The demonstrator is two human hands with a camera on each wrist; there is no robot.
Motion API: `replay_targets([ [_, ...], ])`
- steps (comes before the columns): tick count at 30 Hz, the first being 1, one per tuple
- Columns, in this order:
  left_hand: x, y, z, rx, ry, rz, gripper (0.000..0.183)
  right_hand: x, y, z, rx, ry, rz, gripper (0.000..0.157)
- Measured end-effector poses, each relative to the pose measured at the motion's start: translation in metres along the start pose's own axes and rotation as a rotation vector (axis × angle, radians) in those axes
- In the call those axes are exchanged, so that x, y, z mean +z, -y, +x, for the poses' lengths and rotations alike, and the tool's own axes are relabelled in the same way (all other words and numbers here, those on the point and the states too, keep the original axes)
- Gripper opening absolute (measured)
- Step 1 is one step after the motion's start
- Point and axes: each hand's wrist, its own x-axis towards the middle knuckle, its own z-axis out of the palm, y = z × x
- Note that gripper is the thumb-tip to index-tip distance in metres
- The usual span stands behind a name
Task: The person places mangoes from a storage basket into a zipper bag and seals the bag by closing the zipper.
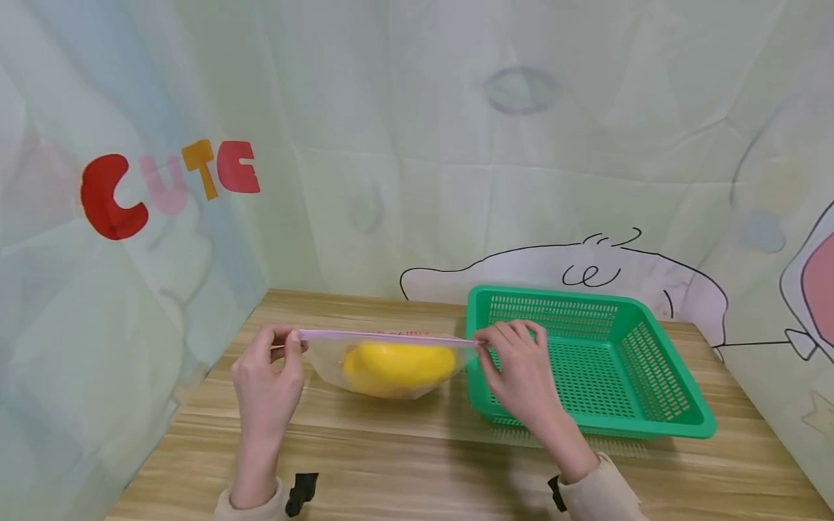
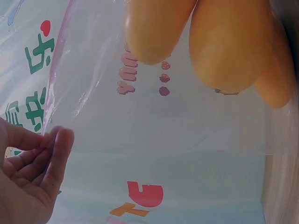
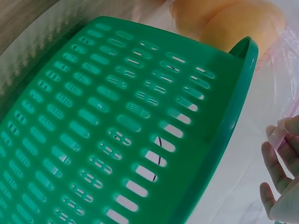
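Note:
A clear zip bag [image 1: 326, 359] with a pink zip strip along its top hangs between both hands. Inside lie several yellow mango-like fruits [image 1: 397, 365], seen as separate rounded shapes in the left wrist view [image 2: 229, 42]. My left hand [image 1: 270, 380] pinches the strip's left end between thumb and fingers. At the other end, my right hand [image 1: 521, 373] pinches the strip's corner, just in front of the green basket's near left side. The strip is stretched nearly straight, and whether it is sealed cannot be told.
A green plastic basket [image 1: 677, 427] with slotted walls stands on the wooden table [image 1: 404, 463] at the right. Printed cloth [image 1: 391, 145] hangs behind and along both sides of the table.

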Motion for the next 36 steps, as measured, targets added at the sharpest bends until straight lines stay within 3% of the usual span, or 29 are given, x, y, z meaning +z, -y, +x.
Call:
replay_targets([
  [19,-0.001,-0.002,0.0,0.015,0.015,-0.028,0.005,-0.004,-0.004,-0.004,0.015,-0.019,0.003,0.004],
  [25,0.003,-0.006,0.001,0.014,0.037,-0.072,0.005,-0.007,-0.002,-0.009,0.061,-0.015,0.025,0.01],
  [31,0.004,-0.008,-0.002,-0.02,0.036,-0.094,0.005,-0.01,0.014,-0.008,0.056,-0.051,0.085,0.019],
  [36,0.002,-0.011,-0.004,-0.024,0.045,-0.089,0.005,-0.01,0.037,-0.006,0.07,-0.034,0.179,0.012],
])
